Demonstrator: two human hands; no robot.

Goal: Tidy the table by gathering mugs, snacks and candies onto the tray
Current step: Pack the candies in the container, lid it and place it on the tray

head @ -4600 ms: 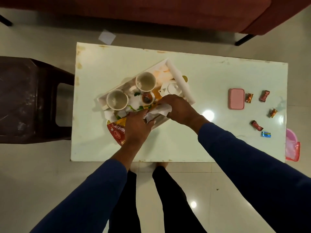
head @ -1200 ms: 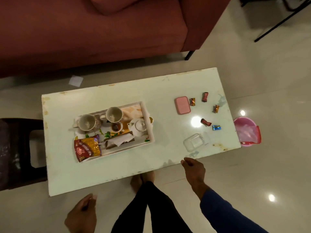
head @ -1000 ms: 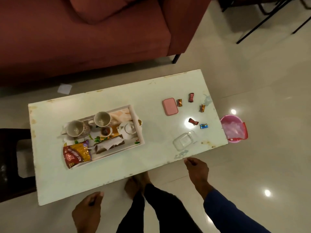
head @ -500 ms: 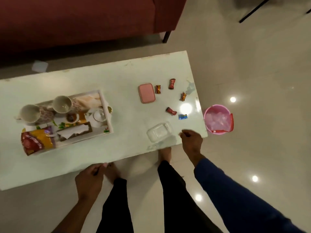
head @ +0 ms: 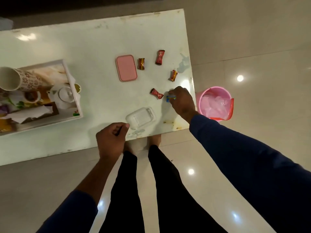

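Near the table's right edge my right hand pinches a small blue candy that lies on the white table. A red candy sits just left of it. Farther back lie another red candy and two brown-gold candies. At the front edge my left hand is loosely curled, its thumb touching a clear plastic box. The white tray at the left holds a floral mug, a small teapot, tissue and a snack packet at the frame edge.
A pink lid lies flat beside the candies. A pink bin with a plastic liner stands on the floor just past the table's right end. My legs stand against the table's front edge.
I have stepped right along the table. My right hand rose from the front edge onto the blue candy. My left hand came up from below the table to the clear box.
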